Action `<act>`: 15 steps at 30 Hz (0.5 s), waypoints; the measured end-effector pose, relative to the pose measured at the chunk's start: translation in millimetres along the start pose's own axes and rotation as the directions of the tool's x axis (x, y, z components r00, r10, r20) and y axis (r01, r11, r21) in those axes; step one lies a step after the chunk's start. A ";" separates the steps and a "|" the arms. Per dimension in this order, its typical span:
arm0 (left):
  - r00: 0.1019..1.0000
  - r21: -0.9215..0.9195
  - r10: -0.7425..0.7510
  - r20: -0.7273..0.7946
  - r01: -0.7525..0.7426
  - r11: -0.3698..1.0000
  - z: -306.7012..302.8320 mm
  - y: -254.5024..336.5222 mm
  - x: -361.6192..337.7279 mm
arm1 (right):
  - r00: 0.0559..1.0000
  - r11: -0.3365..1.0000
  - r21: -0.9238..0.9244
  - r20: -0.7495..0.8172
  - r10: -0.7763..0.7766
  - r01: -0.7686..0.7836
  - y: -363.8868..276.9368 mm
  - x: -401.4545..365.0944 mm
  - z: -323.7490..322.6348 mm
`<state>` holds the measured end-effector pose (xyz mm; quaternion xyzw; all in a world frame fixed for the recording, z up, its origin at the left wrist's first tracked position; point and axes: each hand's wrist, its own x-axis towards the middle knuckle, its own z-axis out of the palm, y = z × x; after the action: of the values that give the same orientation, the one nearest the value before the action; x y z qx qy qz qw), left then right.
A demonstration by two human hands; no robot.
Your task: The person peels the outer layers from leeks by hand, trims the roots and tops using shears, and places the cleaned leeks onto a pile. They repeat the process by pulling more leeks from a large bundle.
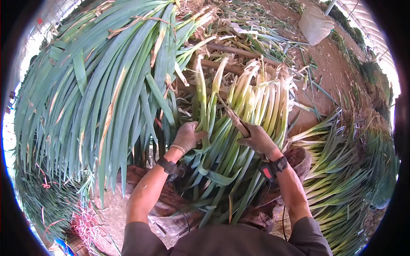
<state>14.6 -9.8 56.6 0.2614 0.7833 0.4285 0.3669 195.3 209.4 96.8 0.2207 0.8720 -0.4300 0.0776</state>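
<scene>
My left hand (pixel 187 137), in a pale work glove, is closed around the green part of a leek (pixel 201 87), whose pale root end points away from me. My right hand (pixel 259 141), gloved too, grips a knife (pixel 236 120) with a narrow, brownish blade that slants up and left toward the stalks. Between and beyond my hands lies a bundle of leeks (pixel 260 100), white ends away from me, green leaves running down over my lap. The knife's handle is mostly hidden in my fist.
A tall heap of leeks (pixel 106 81) fills the left side. More leeks (pixel 337 170) lie along the right. Wooden bars (pixel 232 50) and leaf trimmings (pixel 252 32) are beyond the bundle. Pink ties (pixel 87 224) lie at lower left; a pale sack (pixel 315 25) sits at upper right.
</scene>
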 end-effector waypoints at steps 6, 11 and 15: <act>0.969 0.483 0.243 -0.050 -0.189 0.855 31.7 -2.6 -27.2 | 0.996 0.995 0.097 -0.093 -0.015 0.024 10.8 -69.9 15.1; 0.989 0.671 0.147 0.023 -0.125 0.731 37.4 22.2 -49.7 | 0.984 0.979 0.197 -0.157 0.081 -0.049 10.3 -98.3 28.1; 0.982 0.784 0.148 0.115 -0.181 0.594 38.3 16.6 -56.2 | 0.993 0.973 0.208 -0.075 -0.087 0.100 -3.2 -112.5 40.9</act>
<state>80.2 -23.9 76.6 0.4752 0.8572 0.0659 0.1875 291.9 139.9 110.4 0.2003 0.8328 -0.5160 0.0047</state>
